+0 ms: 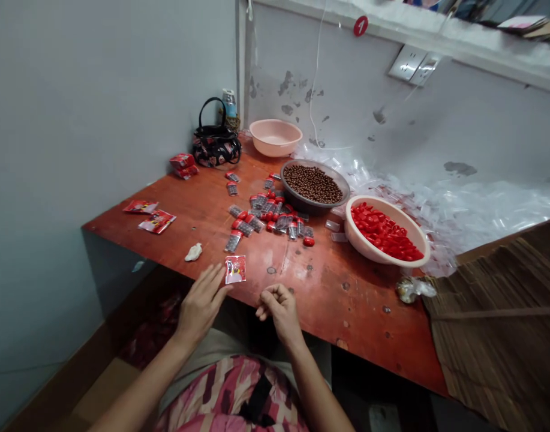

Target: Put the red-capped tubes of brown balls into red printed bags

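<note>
My left hand (201,301) lies flat at the table's front edge, fingers stretched out, its tips at the left side of a small red printed packet (236,269). To the right, my right hand (280,311) hovers at the same edge with its fingers curled in and the thumb against them. Whatever it may hold is hidden. Beyond the packet spreads a heap of small clear containers (243,227) with red caps and dark contents. A crumpled white wad (193,252) sits left of the packet.
Brown beads fill a grey bowl (342,203); red caps (382,234) fill a pale basin (353,243). Behind stand a pink basin (275,150) and a black handbag (216,147). More red packets (158,222) lie left. Clear tubes (495,204) pile along the wall; cardboard (504,336) stands right.
</note>
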The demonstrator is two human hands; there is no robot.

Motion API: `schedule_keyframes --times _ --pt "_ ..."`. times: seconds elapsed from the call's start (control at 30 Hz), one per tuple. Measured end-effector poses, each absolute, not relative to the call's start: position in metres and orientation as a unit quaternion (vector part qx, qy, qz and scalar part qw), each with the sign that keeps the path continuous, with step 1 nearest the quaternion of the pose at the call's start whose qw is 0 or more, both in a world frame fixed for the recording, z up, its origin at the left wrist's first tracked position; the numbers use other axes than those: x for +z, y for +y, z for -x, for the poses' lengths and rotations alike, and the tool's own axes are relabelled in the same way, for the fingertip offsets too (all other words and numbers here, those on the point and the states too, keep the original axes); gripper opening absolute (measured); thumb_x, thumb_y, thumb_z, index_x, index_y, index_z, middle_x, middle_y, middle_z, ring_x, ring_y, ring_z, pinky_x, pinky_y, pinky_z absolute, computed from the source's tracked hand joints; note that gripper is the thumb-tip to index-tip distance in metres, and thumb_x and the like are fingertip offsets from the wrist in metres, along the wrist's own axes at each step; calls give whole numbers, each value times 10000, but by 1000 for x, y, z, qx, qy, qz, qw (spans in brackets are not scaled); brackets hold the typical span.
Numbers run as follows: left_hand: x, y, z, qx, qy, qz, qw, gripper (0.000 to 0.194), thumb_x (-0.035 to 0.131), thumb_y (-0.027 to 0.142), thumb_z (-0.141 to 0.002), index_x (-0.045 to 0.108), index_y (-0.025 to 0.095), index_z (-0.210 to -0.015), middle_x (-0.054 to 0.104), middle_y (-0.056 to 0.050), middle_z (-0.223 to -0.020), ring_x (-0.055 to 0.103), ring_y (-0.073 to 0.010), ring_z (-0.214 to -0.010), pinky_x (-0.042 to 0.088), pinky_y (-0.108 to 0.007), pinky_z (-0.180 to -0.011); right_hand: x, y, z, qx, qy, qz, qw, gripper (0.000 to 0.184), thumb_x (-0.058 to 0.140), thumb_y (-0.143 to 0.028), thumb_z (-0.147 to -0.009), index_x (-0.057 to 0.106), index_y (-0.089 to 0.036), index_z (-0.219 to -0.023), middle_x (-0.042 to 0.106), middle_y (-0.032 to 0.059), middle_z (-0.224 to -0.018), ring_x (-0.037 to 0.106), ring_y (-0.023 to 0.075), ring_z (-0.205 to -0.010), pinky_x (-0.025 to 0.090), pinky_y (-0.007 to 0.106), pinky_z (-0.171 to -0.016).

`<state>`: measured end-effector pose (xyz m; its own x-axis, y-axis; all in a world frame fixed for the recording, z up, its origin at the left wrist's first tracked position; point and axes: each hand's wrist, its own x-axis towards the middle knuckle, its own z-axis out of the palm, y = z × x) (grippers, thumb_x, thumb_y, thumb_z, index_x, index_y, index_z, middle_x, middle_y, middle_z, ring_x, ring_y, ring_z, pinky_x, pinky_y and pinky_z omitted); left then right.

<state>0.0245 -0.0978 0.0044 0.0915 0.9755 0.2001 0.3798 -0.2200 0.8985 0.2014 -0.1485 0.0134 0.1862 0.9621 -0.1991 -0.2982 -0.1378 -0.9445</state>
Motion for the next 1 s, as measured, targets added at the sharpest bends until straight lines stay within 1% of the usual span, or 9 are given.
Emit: schedule_keyframes --times 0.07,0.17,0.33,0.47,0.53,0.6,0.73,0.87,1.0 --pt "-2 -78 -35 389 495 -737 245 348 600 335 -685 608 250 -1022 503 -65 -1214 311 -288 -1205 153 -469 -1009 13 -150 -200 547 -332 523 563 218 566 -354 -739 493 -150 -712 590 -19 -542 519 68 -376 389 154 -367" --pt "-16 -64 -44 354 495 -775 169 299 545 298 -736 601 277 -1029 512 -52 -1201 295 -281 -1215 97 -511 -998 11 -152 -200 542 -343 531 554 206 564 -345 -740 498 -152 -715 593 -15 -566 525 72 -392 385 158 -370" --pt "-25 -67 -46 372 506 -763 150 245 504 270 -763 628 292 -973 571 -34 -1128 368 -260 -1173 100 -497 -997 8 -140 -199 518 -370 548 543 175 544 -330 -753 518 -159 -725 580 -18 -584 532 82 -449 405 175 -415" --pt "-14 -74 -53 403 497 -749 174 250 484 249 -775 628 279 -977 570 -41 -1129 373 -238 -1172 118 -472 -1002 11 -118 -191 444 -399 570 565 214 608 -309 -698 552 -181 -860 614 15 -802 577 120 -702 459 222 -621" --pt "-5 -80 -58 419 472 -746 210 251 482 241 -773 630 281 -972 568 -32 -1134 362 -235 -1181 128 -462 -1006 13 -108 -188 427 -396 573 577 302 647 -296 -655 546 -195 -920 614 11 -835 573 128 -740 455 235 -668" --pt "5 -86 -64 439 449 -729 271 256 505 245 -757 630 279 -978 562 -27 -1146 365 -237 -1179 150 -440 -1010 16 -101 -189 434 -382 562 591 291 631 -290 -668 537 -197 -927 609 -16 -737 565 115 -659 452 229 -635" --pt "18 -90 -69 452 472 -576 491 395 623 303 -663 590 256 -1054 594 -41 -1099 512 -250 -1028 369 -365 -903 22 -100 -202 475 -348 528 612 244 611 -256 -676 523 -177 -889 582 -48 -613 535 93 -535 429 201 -547" --pt "21 -84 -77 358 448 -434 694 256 657 362 -610 675 156 -760 654 -36 -743 603 -216 -747 499 -325 -696 21 -104 -216 522 -380 518 561 280 662 -246 -618 542 -167 -857 548 -71 -540 497 77 -459 396 178 -481" --pt "20 -83 -84 351 451 -381 727 206 716 313 -538 658 123 -594 620 -18 -627 602 -177 -640 513 -285 -647 20 -96 -242 435 -493 589 470 193 599 -326 -690 583 -168 -799 572 -41 -562 524 101 -480 404 195 -477"
